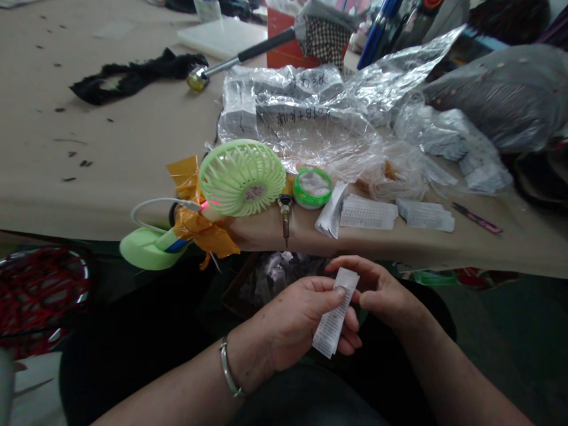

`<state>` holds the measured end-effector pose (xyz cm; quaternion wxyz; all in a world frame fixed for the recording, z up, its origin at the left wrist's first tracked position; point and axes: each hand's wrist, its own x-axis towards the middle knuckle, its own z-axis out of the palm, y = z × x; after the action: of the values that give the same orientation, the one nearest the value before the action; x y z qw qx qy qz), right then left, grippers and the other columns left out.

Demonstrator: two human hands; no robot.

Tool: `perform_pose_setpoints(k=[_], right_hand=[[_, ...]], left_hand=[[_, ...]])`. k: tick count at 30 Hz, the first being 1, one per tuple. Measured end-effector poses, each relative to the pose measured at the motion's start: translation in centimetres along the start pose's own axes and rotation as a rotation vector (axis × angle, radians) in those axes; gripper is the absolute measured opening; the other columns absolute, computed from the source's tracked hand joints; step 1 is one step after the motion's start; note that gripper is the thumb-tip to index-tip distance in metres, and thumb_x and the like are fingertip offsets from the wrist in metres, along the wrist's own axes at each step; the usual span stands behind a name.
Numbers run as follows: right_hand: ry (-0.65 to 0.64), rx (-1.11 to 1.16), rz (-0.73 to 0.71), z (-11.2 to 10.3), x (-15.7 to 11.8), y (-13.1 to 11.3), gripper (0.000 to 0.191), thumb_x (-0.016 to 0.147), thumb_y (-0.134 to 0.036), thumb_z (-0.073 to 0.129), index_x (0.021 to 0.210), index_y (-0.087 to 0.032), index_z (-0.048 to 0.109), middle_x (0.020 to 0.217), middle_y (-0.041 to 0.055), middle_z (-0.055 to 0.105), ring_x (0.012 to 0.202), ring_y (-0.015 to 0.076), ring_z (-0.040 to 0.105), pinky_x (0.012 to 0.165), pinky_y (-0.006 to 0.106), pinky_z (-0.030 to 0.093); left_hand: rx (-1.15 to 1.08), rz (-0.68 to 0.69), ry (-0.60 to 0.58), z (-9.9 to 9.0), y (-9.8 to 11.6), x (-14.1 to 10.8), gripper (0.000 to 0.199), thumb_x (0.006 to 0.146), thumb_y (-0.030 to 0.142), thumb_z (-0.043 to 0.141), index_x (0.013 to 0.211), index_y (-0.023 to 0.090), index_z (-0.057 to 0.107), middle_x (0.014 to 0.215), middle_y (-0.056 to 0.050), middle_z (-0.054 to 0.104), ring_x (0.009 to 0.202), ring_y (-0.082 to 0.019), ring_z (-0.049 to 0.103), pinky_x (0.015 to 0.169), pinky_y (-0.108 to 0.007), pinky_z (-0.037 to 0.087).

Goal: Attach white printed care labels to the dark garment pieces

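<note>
Gripping a thin stack of printed paper slips [329, 330] between thumb and fingers, the left hand [295, 322] holds it just below the near edge of the worktop [133, 136]. The right hand [390, 296] is by the stack's far end, fingers bent; I cannot tell whether they touch it. On the worktop, more slips [369, 213] lie right of a green tub [313, 204]; a pale green fan [242, 177] stands left.

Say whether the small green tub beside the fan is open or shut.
Open: no lid covers the green tub, and white filling shows inside its rim.
</note>
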<state>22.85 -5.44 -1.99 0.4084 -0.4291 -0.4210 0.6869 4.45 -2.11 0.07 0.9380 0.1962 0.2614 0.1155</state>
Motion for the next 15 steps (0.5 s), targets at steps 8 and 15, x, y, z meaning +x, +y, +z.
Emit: perform_pose_setpoints(k=[8,15], right_hand=[[-0.211,0.286,0.047,0.2,1.8,0.8,0.028,0.061,-0.023,0.082,0.088,-0.02,0.072,0.112,0.0038,0.061,0.096,0.0162,0.061,0.08,0.024,0.049],[-0.154,0.265,0.076,0.7,1.8,1.3,0.029,0.065,-0.027,0.08,0.092,-0.021,0.07,0.11,0.0035,0.063,0.092,0.0155,0.062,0.078,0.024,0.05]], left_hand=[[0.056,-0.062,-0.014,-0.2,-0.6,0.0,0.024,0.078,0.035,0.062,0.081,0.011,0.062,0.063,-0.004,0.064,0.049,-0.011,0.06,0.048,-0.021,0.048],[0.053,-0.056,-0.001,-0.5,-0.9,0.3,0.027,0.078,0.038,0.062,0.075,0.011,0.061,0.059,-0.003,0.061,0.046,-0.01,0.058,0.046,-0.02,0.047]])
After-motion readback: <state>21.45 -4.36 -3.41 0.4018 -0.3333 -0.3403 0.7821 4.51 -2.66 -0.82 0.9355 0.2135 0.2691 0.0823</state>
